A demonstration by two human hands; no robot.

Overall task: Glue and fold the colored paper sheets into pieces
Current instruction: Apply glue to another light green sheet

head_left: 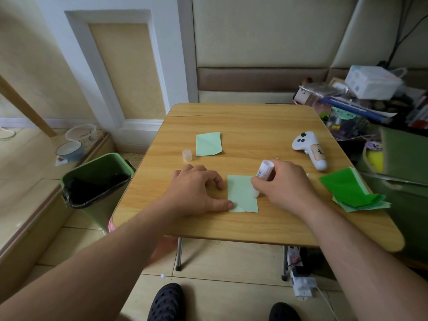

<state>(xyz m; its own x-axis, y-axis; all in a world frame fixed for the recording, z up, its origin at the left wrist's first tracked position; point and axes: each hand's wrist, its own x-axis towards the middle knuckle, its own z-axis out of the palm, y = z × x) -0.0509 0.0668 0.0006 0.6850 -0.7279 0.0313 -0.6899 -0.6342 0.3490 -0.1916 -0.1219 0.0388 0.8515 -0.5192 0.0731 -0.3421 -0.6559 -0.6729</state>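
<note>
Right hand (286, 184) grips tilted glue stick (261, 179), tip seemingly touching paper (242, 193); left hand (196, 193) presses flat.

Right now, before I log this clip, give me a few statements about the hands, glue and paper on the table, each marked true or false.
1. The right hand holds the glue stick with its tip down on the pale green sheet. True.
2. The left hand is lifted clear of the table. False: it rests on the table, thumb on the sheet's left edge.
3. The glue cap is on the stick. False: it stands apart, left of the folded piece.
4. A stack of green paper lies at the table's right edge. True.
5. A white controller lies on the table. True.
</note>
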